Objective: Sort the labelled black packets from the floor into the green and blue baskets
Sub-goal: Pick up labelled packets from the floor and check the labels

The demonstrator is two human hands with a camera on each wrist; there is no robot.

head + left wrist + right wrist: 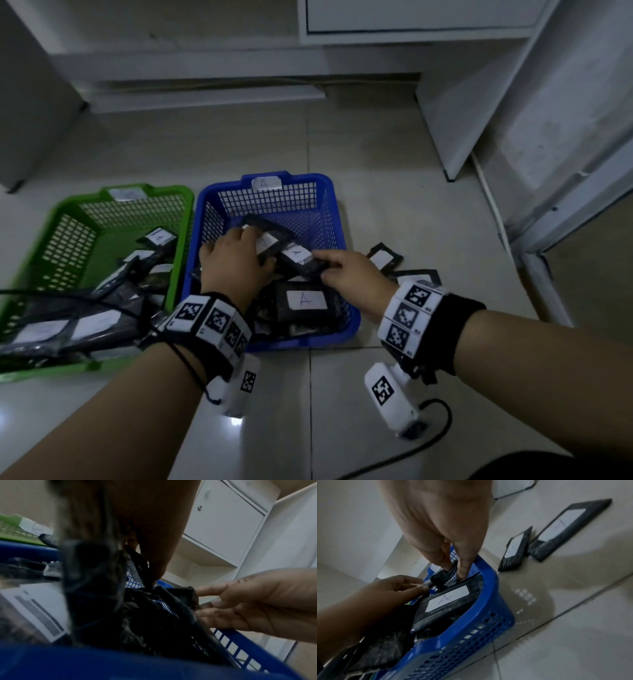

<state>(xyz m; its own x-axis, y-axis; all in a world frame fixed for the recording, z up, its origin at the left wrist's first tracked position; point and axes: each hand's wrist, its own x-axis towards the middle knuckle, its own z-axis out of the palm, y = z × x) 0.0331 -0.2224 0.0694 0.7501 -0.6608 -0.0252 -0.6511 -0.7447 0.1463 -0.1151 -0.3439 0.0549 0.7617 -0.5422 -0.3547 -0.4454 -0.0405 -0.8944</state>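
Observation:
The blue basket (337,212), tagged A on its far rim, holds several black packets; one with an A label (305,299) lies on top. Over it my left hand (253,240) grips a black packet with a white label (274,236). My right hand (325,263) pinches the edge of another black packet marked A (298,256), thumb above and fingers below (205,592). The green basket (58,212) stands to the left, with several labelled packets inside. Two labelled packets (515,550) (563,530) lie on the floor right of the blue basket.
White cabinets (411,20) and a low shelf (205,99) stand beyond the baskets. A white panel (455,120) leans at the right, with a wall behind it. A black cable (442,428) trails over the floor tiles near my right wrist.

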